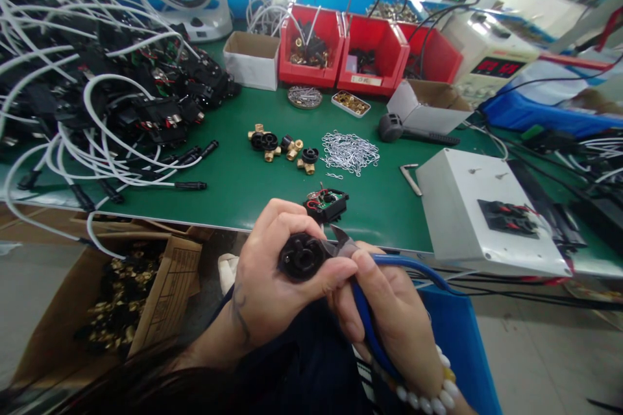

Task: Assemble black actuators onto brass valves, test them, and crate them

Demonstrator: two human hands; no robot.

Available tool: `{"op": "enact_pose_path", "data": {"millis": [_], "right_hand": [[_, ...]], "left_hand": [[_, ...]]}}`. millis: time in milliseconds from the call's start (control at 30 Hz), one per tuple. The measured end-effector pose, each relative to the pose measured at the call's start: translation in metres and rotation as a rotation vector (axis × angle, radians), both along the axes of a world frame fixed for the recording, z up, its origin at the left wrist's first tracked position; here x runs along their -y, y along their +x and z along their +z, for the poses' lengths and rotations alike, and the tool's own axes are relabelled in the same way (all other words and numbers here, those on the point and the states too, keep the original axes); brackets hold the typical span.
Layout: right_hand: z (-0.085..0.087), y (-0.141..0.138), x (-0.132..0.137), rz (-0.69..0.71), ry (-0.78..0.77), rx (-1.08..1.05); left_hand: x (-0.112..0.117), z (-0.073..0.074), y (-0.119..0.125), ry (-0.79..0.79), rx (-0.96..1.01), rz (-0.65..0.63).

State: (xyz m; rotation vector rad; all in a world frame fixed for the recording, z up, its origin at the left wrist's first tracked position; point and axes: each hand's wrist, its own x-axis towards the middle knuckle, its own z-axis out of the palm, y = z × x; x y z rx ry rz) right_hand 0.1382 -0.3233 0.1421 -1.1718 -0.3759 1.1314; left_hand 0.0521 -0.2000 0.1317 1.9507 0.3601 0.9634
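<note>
My left hand (277, 272) is wrapped round a black round plastic fitting (302, 256), its hollow end facing up. In my right hand (384, 292) are blue-handled pliers (411, 264), whose metal jaws reach beside the fitting. My left thumb lies near the jaws, against my right fingers. Whether the jaws grip anything cannot be made out. Just beyond both hands sits a black housing with a green circuit board (328, 204). Farther back lie several brass fittings with black caps (308, 161) and a heap of wire clips (350, 152); one clip (334, 176) lies apart.
Black units with white cables (121, 97) pile up at left. Red bins (311, 68), a white carton (250, 61) and small trays of parts (350, 104) stand behind. A grey box (457, 207) is at right. Below the table edge, a cardboard box (165, 298) holds fittings.
</note>
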Motion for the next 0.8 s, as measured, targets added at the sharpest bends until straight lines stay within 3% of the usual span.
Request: {"op": "enact_pose_path", "data": {"millis": [167, 333, 567, 700, 800], "right_hand": [[0.003, 0.007, 0.006, 0.064, 0.006, -0.029], [0.013, 0.013, 0.007, 0.154, -0.059, -0.087], [0.013, 0.007, 0.005, 0.137, -0.074, -0.086], [0.008, 0.006, 0.003, 0.081, -0.029, 0.000], [0.011, 0.013, 0.005, 0.121, -0.016, 0.022]], "left_hand": [[-0.002, -0.002, -0.001, -0.063, 0.006, -0.054], [-0.005, -0.001, -0.004, -0.006, -0.038, -0.105], [-0.005, 0.007, -0.002, 0.038, -0.007, -0.096], [-0.002, 0.008, -0.002, -0.004, -0.036, -0.087], [-0.002, 0.007, -0.003, -0.044, -0.037, -0.102]]}}
